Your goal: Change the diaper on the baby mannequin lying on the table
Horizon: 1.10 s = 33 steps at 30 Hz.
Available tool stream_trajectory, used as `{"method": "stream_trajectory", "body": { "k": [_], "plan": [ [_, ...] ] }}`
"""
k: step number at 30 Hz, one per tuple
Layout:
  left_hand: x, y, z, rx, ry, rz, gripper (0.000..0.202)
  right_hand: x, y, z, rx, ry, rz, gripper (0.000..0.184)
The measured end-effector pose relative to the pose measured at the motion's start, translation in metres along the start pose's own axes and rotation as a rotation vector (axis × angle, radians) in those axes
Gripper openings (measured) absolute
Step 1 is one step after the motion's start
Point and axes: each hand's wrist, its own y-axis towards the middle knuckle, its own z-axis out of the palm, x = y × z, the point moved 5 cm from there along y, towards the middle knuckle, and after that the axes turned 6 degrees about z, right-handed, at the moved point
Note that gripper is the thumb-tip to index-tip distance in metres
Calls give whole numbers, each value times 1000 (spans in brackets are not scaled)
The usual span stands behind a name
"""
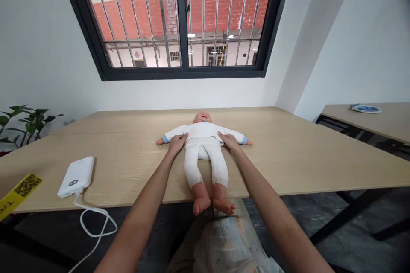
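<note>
A baby doll [203,131] in a white long-sleeved top with blue cuffs and white trousers lies on its back on the table, arms spread. Its head points toward the window, and its bare feet stick out over the near edge. My left hand [177,143] is closed at one side of the doll's waist, thumb on the top's edge. At the other side, my right hand [228,140] grips the top in the same way. Both hands' other fingers are partly hidden beside the doll. A pale, crinkled piece with faint coloured prints [224,243] lies over my lap.
On the wooden table [288,158], a white power bank [77,175] sits at the left with a white cable [92,234] hanging off the edge. A yellow tag [19,194] and a plant [30,123] are farther left. Behind stands a barred window [184,74]; another table [378,121] is right.
</note>
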Motion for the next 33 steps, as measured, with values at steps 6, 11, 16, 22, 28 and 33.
{"method": "stream_trajectory", "body": {
  "k": [6, 11, 16, 22, 28, 33],
  "plan": [
    [-11, -5, -7, 24, -166, 64, 42, -27, 17, -1, -106, 3, -60, 39],
    [-16, -11, -2, 256, -296, 45, 60, -22, 9, 6, 236, 99, -165, 62],
    [-16, -9, 1, 210, -289, 13, 49, -21, 5, 5, 317, 107, -191, 57],
    [-15, -7, 3, 201, -282, 24, 38, -22, 10, 6, 324, 239, -220, 38],
    [-9, -8, -5, 240, -325, -2, 35, -26, 19, -3, 379, 221, -183, 38],
    [-13, -13, -4, 348, -328, -1, 34, -32, 22, -2, 414, 126, -202, 41]
  ]
}}
